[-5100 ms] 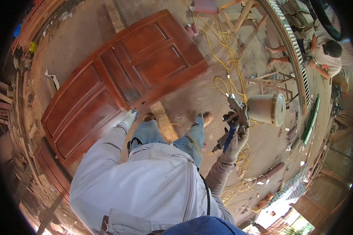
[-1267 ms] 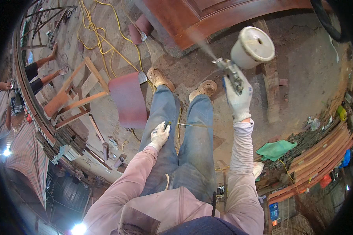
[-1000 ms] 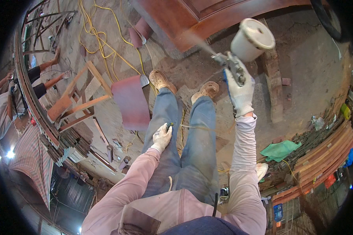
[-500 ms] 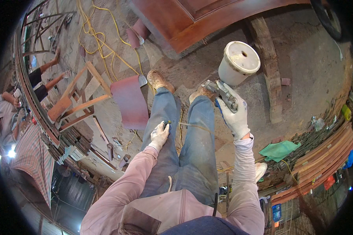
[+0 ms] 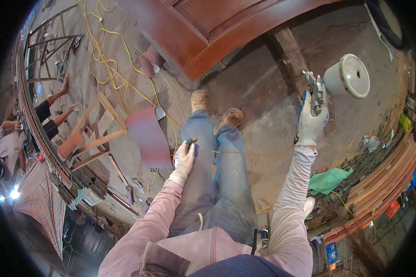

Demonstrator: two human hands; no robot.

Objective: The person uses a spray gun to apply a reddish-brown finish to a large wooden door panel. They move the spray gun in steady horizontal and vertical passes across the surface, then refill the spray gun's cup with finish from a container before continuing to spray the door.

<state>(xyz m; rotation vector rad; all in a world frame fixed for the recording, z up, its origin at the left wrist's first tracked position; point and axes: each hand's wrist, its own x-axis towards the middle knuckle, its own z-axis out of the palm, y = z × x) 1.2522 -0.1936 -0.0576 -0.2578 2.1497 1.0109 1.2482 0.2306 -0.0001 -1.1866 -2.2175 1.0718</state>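
Note:
My gloved right hand is closed around a metal spray gun, held out to the right. A white lidded plastic pot with a small hole in its lid sits against the gun and seems fixed to it. My gloved left hand is closed above my left thigh on a thin hose; a dark, yellow-marked end shows at the fingers. The hose stretches across toward my right wrist. Ahead of my feet lies a reddish-brown panelled door, raised off the floor.
A wooden beam extends from under the door. Yellow cords tangle on the floor at left, near a reddish sheet and a wooden frame. Stacked planks and a green cloth are at right. Another person sits far left.
My right hand has swung outward to the right with the spray gun and pot. My feet and view have shifted, bringing more of the door in. The left hand keeps its hold on the hose.

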